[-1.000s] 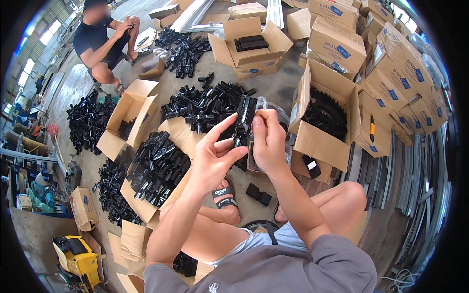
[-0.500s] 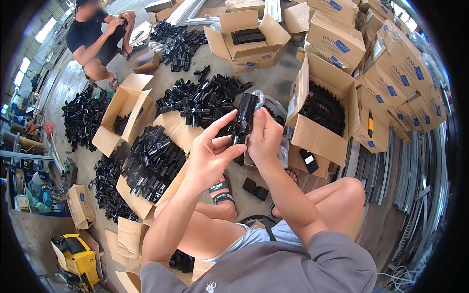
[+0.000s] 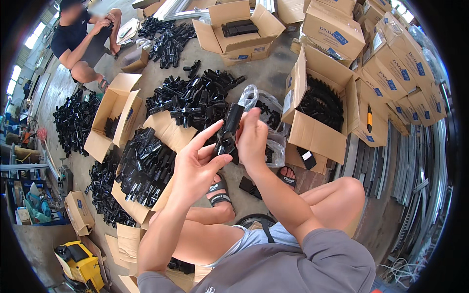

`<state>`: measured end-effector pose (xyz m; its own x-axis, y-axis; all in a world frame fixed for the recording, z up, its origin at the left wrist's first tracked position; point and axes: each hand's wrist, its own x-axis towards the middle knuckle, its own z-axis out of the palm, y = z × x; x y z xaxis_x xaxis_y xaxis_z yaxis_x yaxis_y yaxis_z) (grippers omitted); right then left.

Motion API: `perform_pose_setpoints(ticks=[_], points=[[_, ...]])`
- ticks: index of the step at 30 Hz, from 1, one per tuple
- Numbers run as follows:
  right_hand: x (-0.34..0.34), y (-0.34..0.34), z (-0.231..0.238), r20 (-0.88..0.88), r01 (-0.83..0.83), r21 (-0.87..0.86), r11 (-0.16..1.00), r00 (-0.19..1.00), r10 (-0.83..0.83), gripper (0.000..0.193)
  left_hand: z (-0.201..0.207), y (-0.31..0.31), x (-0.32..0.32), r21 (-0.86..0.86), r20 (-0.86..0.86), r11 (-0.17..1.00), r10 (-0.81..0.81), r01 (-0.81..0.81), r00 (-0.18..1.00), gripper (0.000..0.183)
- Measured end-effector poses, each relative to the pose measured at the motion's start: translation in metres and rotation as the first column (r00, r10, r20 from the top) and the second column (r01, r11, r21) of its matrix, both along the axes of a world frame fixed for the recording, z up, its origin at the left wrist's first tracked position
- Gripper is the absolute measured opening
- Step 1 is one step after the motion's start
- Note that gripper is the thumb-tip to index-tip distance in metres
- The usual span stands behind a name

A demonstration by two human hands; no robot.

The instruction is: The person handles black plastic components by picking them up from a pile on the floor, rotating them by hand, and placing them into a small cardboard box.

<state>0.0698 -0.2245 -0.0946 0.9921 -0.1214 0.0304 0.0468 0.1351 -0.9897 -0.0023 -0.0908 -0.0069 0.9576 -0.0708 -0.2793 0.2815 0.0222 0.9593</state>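
Between my two hands is a glossy black pipe connector, a tubular piece tilted with its upper end to the right. My left hand pinches its lower end between thumb and fingers. My right hand is closed along its right side; its fingertips are partly hidden. Beyond the hands lies a heap of similar black connectors. Behind my right hand sits a clear plastic bag with small black parts in it.
An open carton of black toothed-looking parts stands right, near stacked cartons and metal profiles. More connectors lie on cardboard at left. A black block is by my feet. Far left, a co-worker squats holding something dark.
My hands and the connector have shifted left and slightly down in the picture, and the connector leans more to the right. The whole view has also moved a little.
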Motion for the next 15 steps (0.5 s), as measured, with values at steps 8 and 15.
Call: perform_pose_setpoints(ticks=[8,15], points=[[0.157,-0.111,-0.250,-0.403,0.211,-0.445,0.870,0.820,-0.406,0.036,0.026,0.009,0.013,0.781,0.228,0.613,-0.095,-0.124,0.969,0.078],[0.200,-0.098,-0.312,-0.375,-0.099,-0.750,0.653,0.878,-0.298,0.026,0.019,0.014,0.023,0.815,0.245,0.556,-0.082,-0.159,0.966,0.081]])
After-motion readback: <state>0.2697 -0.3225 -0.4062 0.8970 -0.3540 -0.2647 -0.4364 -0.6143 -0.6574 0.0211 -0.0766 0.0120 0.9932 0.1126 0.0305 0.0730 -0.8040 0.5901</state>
